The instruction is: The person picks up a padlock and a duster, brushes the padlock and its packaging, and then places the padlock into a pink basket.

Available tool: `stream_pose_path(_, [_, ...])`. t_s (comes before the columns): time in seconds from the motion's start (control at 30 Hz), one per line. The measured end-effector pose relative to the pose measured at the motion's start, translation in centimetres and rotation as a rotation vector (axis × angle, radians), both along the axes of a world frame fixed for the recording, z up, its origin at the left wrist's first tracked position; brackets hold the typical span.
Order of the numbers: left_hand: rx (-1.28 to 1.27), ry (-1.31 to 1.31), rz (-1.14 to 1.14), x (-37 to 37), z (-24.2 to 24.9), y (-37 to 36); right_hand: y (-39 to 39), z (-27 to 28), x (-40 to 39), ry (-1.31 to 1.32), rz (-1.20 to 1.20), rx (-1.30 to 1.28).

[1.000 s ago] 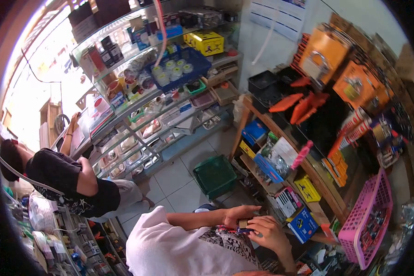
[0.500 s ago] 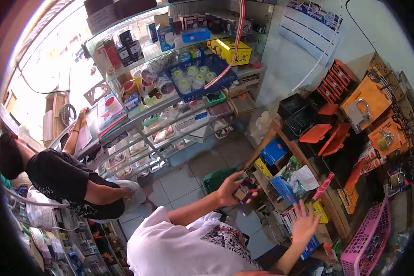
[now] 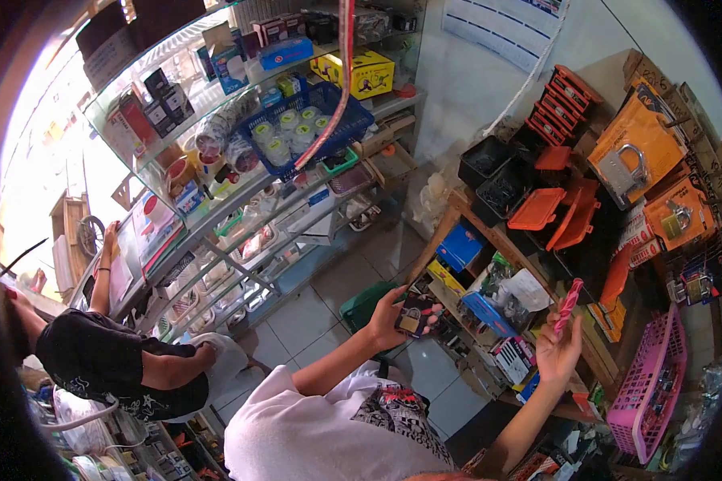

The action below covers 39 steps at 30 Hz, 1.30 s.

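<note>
Fingers of the left hand (image 3: pixel 383 321): grasping one small dark pack by its edge, probably so that its front stays uncovered.
Fingers of the right hand (image 3: pixel 557 350): released and loosely spread, palm turned up; they overlap the lower end of one pink twisted strip (image 3: pixel 569 304), though I cannot tell whether they touch it.
Brass-coloured padlock: one, on the pack in the left hand, in front of the white shirt (image 3: pixel 313 429) and well apart from the right hand.
Orange-carded padlocks (image 3: pixel 623 175): two large ones hang on the wall at right, likely fronts outward so that each lock can be seen; smaller packs below are too crowded to count.
Black bins (image 3: pixel 472 168): two, side by side atop the wooden rack, presumably for sorting small goods.
Orange lids (image 3: pixel 536 210): at least three, beside the bins.
Blue basket (image 3: pixel 357 120): one, with six lidded tubs (image 3: pixel 303 132) visible, apparently grouped to keep them together.
Yellow box (image 3: pixel 371 78): one, just behind the basket.
Pink basket (image 3: pixel 658 361): one, tilted in view, its contents uncountable.
Co-worker (image 3: pixel 96 357): one, in black, an arm stretched toward the papers.
</note>
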State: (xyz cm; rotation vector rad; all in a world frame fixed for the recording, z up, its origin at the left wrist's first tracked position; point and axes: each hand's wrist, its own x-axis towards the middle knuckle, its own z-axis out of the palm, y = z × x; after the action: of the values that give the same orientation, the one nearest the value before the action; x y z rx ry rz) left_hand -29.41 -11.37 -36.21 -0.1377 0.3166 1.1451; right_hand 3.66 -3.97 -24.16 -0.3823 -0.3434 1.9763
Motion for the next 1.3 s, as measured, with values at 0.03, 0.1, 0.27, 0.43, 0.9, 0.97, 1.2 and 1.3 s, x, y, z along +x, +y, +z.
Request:
stream_pose_path(0.03, [0.010,-0.002,0.005,0.2,-0.3,0.0,0.5,-0.2,0.1,-0.005,0.016,0.041])
stream_pose_path(0.1, [0.027,-0.006,0.023,0.2,-1.2,0.3,1.6,-0.8,0.0,-0.013,0.058,0.120])
stream_pose_path(0.27, [0.031,0.012,0.052,0.1,-1.7,0.6,1.0,-1.0,-0.6,-0.207,-0.055,0.142])
stream_pose_path(0.43, [0.012,-0.004,0.069,0.3,-2.3,0.7,-2.1,-3.2,-1.2,-0.386,-0.063,0.154])
stream_pose_path(0.9, [-0.036,-0.012,-0.012,0.8,-3.6,1.5,-12.6,-13.6,-1.1,-0.713,0.345,0.060])
stream_pose_path(0.97, [-0.039,-0.016,-0.017,0.9,-3.6,1.4,-14.3,-15.1,-1.0,-0.811,0.373,0.020])
stream_pose_path(1.2, [-0.068,0.109,-0.006,1.9,-1.6,1.5,-22.0,-30.3,4.3,-0.727,0.487,0.086])
stream_pose_path(1.3, [-0.049,0.146,-0.058,2.5,-1.6,1.7,-20.9,-24.5,1.6,-0.597,0.463,-0.038])
